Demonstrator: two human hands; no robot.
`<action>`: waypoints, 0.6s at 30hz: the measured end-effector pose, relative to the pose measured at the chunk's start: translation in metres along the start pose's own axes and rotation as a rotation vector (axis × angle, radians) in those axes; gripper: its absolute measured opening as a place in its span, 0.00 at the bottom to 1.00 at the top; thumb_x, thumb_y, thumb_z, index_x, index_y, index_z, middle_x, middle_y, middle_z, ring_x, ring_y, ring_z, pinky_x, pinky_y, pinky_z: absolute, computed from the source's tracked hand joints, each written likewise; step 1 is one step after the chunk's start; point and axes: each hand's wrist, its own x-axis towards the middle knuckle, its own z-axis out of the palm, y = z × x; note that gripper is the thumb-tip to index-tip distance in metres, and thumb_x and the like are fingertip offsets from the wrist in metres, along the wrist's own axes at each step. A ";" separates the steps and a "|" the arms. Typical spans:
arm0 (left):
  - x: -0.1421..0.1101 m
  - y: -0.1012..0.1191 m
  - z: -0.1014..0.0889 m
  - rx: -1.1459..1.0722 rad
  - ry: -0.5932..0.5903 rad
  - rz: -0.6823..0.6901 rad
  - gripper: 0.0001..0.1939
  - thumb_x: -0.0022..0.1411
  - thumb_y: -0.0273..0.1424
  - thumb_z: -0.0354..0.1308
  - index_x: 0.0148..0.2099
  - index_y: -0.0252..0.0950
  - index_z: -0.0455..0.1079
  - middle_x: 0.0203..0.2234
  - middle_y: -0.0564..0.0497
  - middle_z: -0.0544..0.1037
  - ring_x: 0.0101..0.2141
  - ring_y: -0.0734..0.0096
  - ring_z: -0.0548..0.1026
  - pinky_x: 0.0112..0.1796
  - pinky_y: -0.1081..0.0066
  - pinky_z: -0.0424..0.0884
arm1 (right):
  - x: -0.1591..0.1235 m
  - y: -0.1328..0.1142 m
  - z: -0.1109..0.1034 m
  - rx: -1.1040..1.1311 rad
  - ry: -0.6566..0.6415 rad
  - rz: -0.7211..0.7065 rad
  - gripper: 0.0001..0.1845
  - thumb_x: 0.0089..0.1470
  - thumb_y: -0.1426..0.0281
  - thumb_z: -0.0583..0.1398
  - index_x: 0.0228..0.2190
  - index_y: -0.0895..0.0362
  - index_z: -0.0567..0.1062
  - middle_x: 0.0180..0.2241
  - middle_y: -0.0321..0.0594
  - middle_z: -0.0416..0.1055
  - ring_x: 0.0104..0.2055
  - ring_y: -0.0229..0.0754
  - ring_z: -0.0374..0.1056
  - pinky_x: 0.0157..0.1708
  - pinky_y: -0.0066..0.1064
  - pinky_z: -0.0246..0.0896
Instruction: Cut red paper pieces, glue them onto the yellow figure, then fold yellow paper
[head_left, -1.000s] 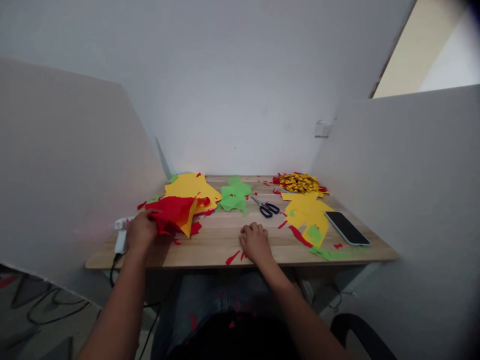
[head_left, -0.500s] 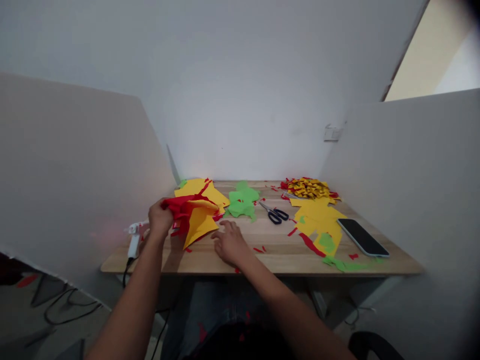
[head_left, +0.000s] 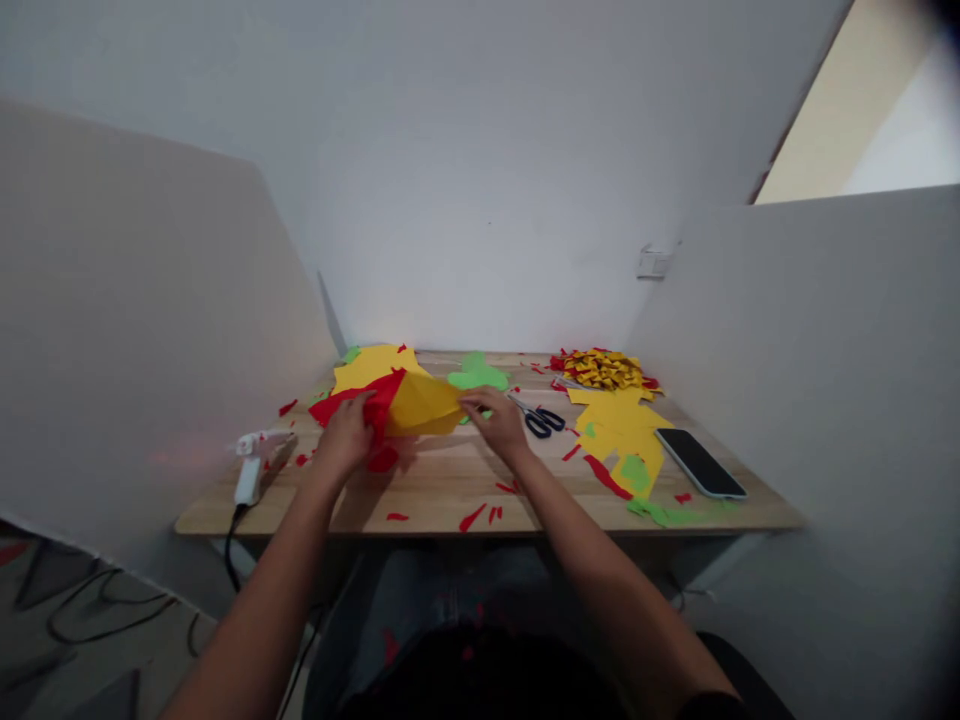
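My left hand (head_left: 349,432) is closed on a red sheet (head_left: 386,400), paper or felt by its look, lifted a little above the desk. My right hand (head_left: 495,418) pinches the right corner of a yellow sheet (head_left: 426,405), which spreads out between both hands and meets the red one. Whether the two sheets are joined cannot be made out. Behind them lie more yellow sheets (head_left: 375,366) and green cut pieces (head_left: 478,372). Scissors (head_left: 541,418) with dark handles rest just right of my right hand.
A white hot glue gun (head_left: 249,470) with a black cord stands at the desk's left edge. To the right are yellow cutouts (head_left: 619,430), a phone (head_left: 701,463) and a heap of yellow and red strips (head_left: 606,369). Red scraps (head_left: 472,517) litter the wooden desk (head_left: 442,490). Partitions flank both sides.
My right hand has risen from near the desk and taken hold of the yellow sheet's corner. My left hand has moved right with the red sheet, and the yellow one is now stretched out sideways.
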 end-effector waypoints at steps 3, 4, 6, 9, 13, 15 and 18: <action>-0.022 0.035 0.021 0.065 0.008 0.143 0.37 0.55 0.22 0.56 0.67 0.34 0.59 0.62 0.35 0.64 0.61 0.43 0.63 0.59 0.49 0.60 | 0.001 0.031 -0.040 0.057 0.300 0.132 0.17 0.60 0.62 0.53 0.43 0.57 0.76 0.41 0.46 0.76 0.42 0.43 0.72 0.42 0.35 0.70; -0.032 0.047 0.027 0.089 0.029 0.211 0.37 0.56 0.23 0.55 0.68 0.34 0.57 0.63 0.35 0.61 0.62 0.42 0.61 0.60 0.48 0.59 | -0.001 0.041 -0.050 0.072 0.391 0.171 0.20 0.60 0.61 0.52 0.47 0.58 0.73 0.43 0.47 0.75 0.42 0.43 0.72 0.39 0.35 0.71; -0.055 0.069 0.038 0.078 0.023 0.349 0.36 0.57 0.24 0.55 0.68 0.37 0.58 0.64 0.37 0.59 0.63 0.44 0.59 0.61 0.47 0.56 | -0.009 0.059 -0.064 0.100 0.531 0.235 0.25 0.59 0.61 0.50 0.55 0.58 0.67 0.46 0.49 0.73 0.43 0.43 0.72 0.38 0.34 0.71; -0.099 0.093 0.059 0.012 -0.230 0.612 0.25 0.62 0.27 0.53 0.62 0.41 0.67 0.63 0.42 0.64 0.62 0.51 0.62 0.61 0.52 0.57 | -0.028 0.079 -0.065 0.120 0.656 0.296 0.27 0.56 0.60 0.52 0.54 0.60 0.66 0.47 0.50 0.72 0.47 0.45 0.71 0.43 0.36 0.69; -0.141 0.104 0.091 -0.031 -0.649 0.906 0.33 0.66 0.50 0.52 0.69 0.48 0.56 0.69 0.46 0.58 0.67 0.52 0.56 0.64 0.51 0.52 | -0.050 0.091 -0.051 0.118 0.681 0.337 0.21 0.55 0.58 0.54 0.43 0.60 0.72 0.42 0.48 0.74 0.43 0.45 0.71 0.43 0.35 0.68; -0.140 0.100 0.101 0.003 -0.721 0.869 0.36 0.66 0.54 0.48 0.71 0.46 0.53 0.70 0.45 0.54 0.68 0.50 0.52 0.65 0.48 0.47 | -0.055 0.092 -0.047 0.111 0.661 0.333 0.19 0.54 0.58 0.55 0.40 0.59 0.73 0.40 0.46 0.74 0.42 0.44 0.70 0.41 0.34 0.67; -0.111 0.092 0.103 0.019 -0.738 0.619 0.33 0.64 0.47 0.56 0.68 0.44 0.60 0.68 0.44 0.58 0.68 0.47 0.54 0.65 0.47 0.48 | -0.057 0.092 -0.046 0.099 0.623 0.311 0.15 0.54 0.60 0.56 0.37 0.58 0.74 0.39 0.45 0.75 0.41 0.44 0.70 0.42 0.34 0.66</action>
